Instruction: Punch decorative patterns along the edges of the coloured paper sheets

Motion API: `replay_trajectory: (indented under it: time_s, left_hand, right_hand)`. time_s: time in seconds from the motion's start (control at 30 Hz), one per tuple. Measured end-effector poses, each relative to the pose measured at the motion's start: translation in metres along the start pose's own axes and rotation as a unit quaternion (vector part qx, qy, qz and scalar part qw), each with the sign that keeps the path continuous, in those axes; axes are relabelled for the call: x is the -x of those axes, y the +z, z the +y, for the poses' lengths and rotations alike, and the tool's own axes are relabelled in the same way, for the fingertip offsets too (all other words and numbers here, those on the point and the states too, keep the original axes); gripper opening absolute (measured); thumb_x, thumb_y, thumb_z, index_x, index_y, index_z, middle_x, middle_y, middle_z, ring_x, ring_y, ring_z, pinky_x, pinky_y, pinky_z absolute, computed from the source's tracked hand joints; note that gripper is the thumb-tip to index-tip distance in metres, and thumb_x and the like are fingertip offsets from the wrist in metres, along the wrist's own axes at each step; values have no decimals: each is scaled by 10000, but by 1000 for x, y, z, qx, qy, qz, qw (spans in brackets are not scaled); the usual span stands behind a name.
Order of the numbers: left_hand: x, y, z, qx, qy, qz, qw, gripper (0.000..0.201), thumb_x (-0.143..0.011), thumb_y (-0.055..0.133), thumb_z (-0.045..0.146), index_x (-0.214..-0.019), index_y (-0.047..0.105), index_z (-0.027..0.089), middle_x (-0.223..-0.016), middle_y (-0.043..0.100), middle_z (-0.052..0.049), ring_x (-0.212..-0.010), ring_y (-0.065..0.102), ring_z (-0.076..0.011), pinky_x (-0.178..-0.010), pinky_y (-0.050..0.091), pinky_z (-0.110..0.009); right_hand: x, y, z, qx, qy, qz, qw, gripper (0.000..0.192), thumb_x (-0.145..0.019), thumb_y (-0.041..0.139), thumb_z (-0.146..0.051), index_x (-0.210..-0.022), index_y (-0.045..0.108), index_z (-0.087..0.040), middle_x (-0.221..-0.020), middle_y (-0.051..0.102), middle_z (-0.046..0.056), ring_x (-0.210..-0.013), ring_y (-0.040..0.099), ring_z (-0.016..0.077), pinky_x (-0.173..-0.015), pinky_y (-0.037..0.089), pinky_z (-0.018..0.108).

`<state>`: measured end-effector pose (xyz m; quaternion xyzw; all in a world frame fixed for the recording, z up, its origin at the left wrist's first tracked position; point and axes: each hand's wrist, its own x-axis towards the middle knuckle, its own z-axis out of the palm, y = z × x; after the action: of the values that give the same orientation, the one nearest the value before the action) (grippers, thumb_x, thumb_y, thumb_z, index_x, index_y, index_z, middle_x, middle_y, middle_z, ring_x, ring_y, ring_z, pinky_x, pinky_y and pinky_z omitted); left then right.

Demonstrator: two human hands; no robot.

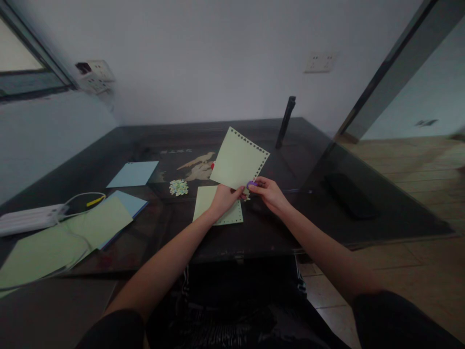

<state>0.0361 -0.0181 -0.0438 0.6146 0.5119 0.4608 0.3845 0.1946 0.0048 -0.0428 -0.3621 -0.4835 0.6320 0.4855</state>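
Note:
My left hand (225,198) pinches the lower corner of a pale green paper sheet (238,157), which is held up tilted above the table. Small holes run along the sheet's upper and right edges. In my right hand (269,193) is a small purple hole punch (251,185), at the sheet's lower right edge; the fingers hide part of it. Beneath my left hand lies another green sheet (205,198) with holes along its edges. A few small paper bits (247,196) show between the hands. Left of them is a pile of punched paper pieces (178,187).
On the dark table (160,242), a blue sheet (133,174) lies at the left, near a stack of green paper (105,220), a white power strip (32,219) and cables. A black upright stick-like object (286,122) stands at the back; a dark flat object (349,196) lies right.

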Motion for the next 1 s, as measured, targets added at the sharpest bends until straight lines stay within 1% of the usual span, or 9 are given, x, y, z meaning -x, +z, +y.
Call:
replay_trajectory:
  time_s: [0.1,0.23,0.4,0.57,0.73,0.87,1.0]
  left_hand:
    - [0,0,2,-10,-5,7,1000,130,-801,578,205,-804,646,94,-627,699,-69,-566,667,-163,-582,549,-256]
    - [0,0,5,1,-7,16,1000,130,-803,577,199,-810,656,96,-643,707,-71,-574,670,-163,-583,542,-246]
    - [0,-4,6,-32,-8,20,999,168,-812,571,223,-749,672,105,-631,708,-67,-577,666,-164,-599,533,-245]
    - [-2,-7,7,-26,-10,29,999,176,-818,565,232,-767,679,108,-637,712,-63,-581,667,-169,-593,530,-248]
    - [-6,-13,7,-35,-14,57,998,178,-808,581,237,-729,675,108,-635,710,-77,-572,664,-175,-608,531,-261]
    - [-10,-19,7,-22,-17,75,997,159,-805,578,223,-805,672,95,-660,713,-89,-576,667,-176,-584,530,-254]
    - [-12,-21,6,-23,-13,89,996,167,-803,574,228,-824,661,88,-659,709,-91,-576,666,-173,-564,525,-243]
  right_hand:
    - [-1,0,0,3,-1,4,1000,317,-501,818,-301,-714,608,-197,-738,641,4,-728,595,154,-819,440,352]
    - [0,0,-1,-1,-4,13,1000,316,-499,823,-289,-726,622,-202,-740,642,0,-723,595,149,-814,442,341]
    - [1,1,-3,9,3,3,1000,344,-517,817,-289,-799,646,-194,-806,662,15,-772,605,149,-845,437,338]
    - [1,0,-2,12,-1,7,1000,355,-541,813,-289,-845,660,-187,-834,675,24,-804,610,150,-877,429,335]
    - [2,-1,-5,60,-2,-3,998,342,-592,786,-333,-879,670,-189,-863,687,40,-808,618,163,-857,442,346]
    - [4,-2,-8,98,8,-23,995,342,-660,731,-397,-912,652,-180,-888,689,59,-854,626,180,-829,455,340]
    - [4,-4,-10,152,-13,-32,988,352,-737,642,-476,-926,621,-179,-919,692,72,-894,622,194,-792,457,330]
